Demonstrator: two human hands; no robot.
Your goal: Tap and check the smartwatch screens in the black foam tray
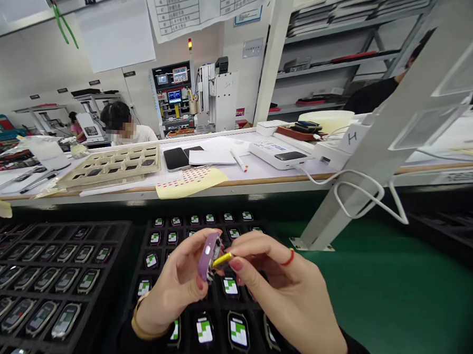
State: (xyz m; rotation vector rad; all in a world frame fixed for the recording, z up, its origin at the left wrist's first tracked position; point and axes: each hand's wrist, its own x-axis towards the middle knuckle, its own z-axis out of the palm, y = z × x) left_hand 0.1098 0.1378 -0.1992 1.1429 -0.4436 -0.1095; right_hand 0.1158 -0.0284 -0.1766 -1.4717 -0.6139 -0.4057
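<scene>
My left hand (175,287) grips a purple smartwatch case (207,256) by its edges, tilted on its side with the open interior facing right. Between the thumb and fingers of my right hand (280,290) is a small part with a bright yellow edge (221,260), perhaps a battery. Its left end reaches the open side of the case; whether it is attached there I cannot tell. Below both hands lies a black foam tray (185,348) of smartwatches (203,328), their lit screens showing green and white blocks.
Another black tray (115,266) of watches stands at the left. Along the bench beyond are a beige compartment tray (114,165), a phone (176,159), a yellow sticker sheet (188,182) and a white box (277,154). A slanted metal post (356,167) with a looped cable rises at right.
</scene>
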